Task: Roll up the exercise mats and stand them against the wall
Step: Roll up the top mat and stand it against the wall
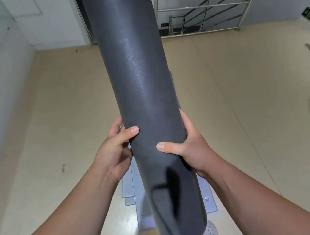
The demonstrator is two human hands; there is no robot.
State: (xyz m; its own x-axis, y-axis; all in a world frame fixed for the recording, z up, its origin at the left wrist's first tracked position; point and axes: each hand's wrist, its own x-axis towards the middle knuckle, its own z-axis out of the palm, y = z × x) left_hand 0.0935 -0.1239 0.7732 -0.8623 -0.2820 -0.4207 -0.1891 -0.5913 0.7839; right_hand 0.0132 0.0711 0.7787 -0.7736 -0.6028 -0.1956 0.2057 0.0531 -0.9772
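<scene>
Hands grip the rolled dark mat (143, 91) between them, left hand (113, 153), right hand (191, 150), thumbs across its front.

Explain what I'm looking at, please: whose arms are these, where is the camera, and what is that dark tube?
There is no machine here. A person works with bare hands, and the single picture comes from a wide-angle camera worn on their head, looking forward and down. The tube is a rolled dark grey foam mat. The left hand and the right hand each have a grip on its lower part, thumbs in front. The roll points up and away from the camera. Beneath it, pale grey flat mats lie on the beige tiled floor. A metal stair railing stands at the back.
</scene>
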